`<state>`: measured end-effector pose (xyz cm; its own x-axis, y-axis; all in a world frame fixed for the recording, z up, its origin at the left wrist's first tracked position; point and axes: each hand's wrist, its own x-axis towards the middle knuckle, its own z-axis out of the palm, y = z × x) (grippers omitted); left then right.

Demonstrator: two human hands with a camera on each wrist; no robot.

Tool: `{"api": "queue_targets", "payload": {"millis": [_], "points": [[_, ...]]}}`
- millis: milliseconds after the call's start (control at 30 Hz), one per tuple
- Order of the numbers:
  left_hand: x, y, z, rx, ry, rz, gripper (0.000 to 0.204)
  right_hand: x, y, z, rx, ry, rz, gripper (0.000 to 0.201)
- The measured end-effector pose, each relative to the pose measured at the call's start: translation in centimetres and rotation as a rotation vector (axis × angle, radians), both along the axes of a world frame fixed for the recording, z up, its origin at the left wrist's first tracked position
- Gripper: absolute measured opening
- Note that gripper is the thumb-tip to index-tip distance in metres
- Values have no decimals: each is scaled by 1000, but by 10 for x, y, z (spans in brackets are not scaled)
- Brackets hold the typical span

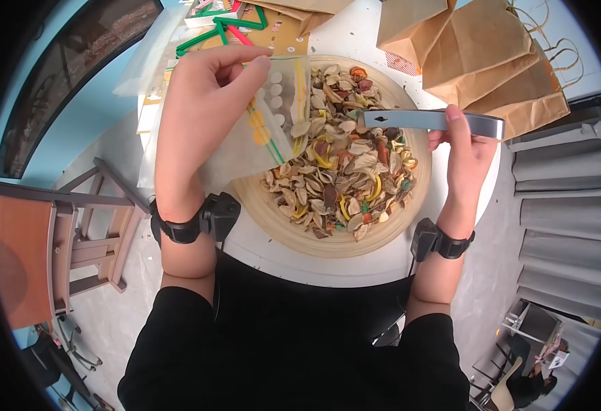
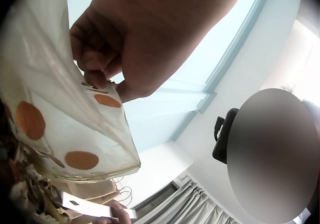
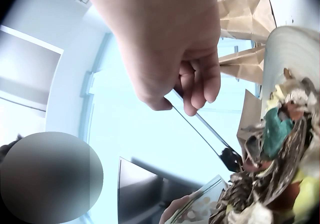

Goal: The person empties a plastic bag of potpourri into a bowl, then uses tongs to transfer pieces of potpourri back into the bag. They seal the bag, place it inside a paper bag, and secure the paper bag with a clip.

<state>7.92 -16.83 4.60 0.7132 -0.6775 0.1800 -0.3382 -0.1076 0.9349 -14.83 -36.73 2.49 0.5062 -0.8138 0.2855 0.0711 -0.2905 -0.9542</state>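
A translucent bag with orange and white dots [image 1: 228, 154] [image 2: 55, 84] is pinched along its edge by my left hand [image 1: 198, 109] [image 2: 145, 34]. It lies over the left part of a round wooden tray [image 1: 276, 236] full of dried petals and pods [image 1: 345, 195]. My right hand [image 1: 470, 161] [image 3: 165, 44] grips flat metal tongs [image 1: 410, 120] [image 2: 87, 207] between thumb and fingers, their tips over the petals, pointing towards the bag. In the right wrist view a dark dried piece [image 3: 231, 159] is at the tips of the tongs.
Brown paper bags [image 1: 478, 61] stand at the back right of the white table [image 1: 246, 250]. Green and red plastic pieces [image 1: 246, 20] and a small white box [image 1: 201, 17] lie at the back left. A wooden chair [image 1: 98, 240] is on the floor to the left.
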Motion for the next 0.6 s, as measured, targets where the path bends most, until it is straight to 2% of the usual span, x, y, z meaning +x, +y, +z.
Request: {"api": "queue_targets", "payload": {"millis": [200, 233, 333, 367, 400, 467, 600], "points": [[2, -1, -5, -4, -40, -11, 26, 18, 40, -3, 31, -243, 194, 17], [2, -1, -5, -1, -35, -10, 26, 17, 35, -8, -204, -127, 256, 21], [1, 0, -2, -2, -22, -3, 26, 13, 32, -9, -169, -144, 82, 25], [1, 0, -2, -6, -18, 1, 26, 10, 20, -8, -78, -160, 140, 26], [1, 0, -1, -9, -13, 6, 26, 8, 15, -2, -98, -158, 62, 27], [2, 1, -2, -8, -18, 2, 26, 2, -1, 0, -65, -50, -98, 32], [2, 1, -3, 2, -31, -1, 27, -3, -23, -5, 18, 122, -190, 33]]}}
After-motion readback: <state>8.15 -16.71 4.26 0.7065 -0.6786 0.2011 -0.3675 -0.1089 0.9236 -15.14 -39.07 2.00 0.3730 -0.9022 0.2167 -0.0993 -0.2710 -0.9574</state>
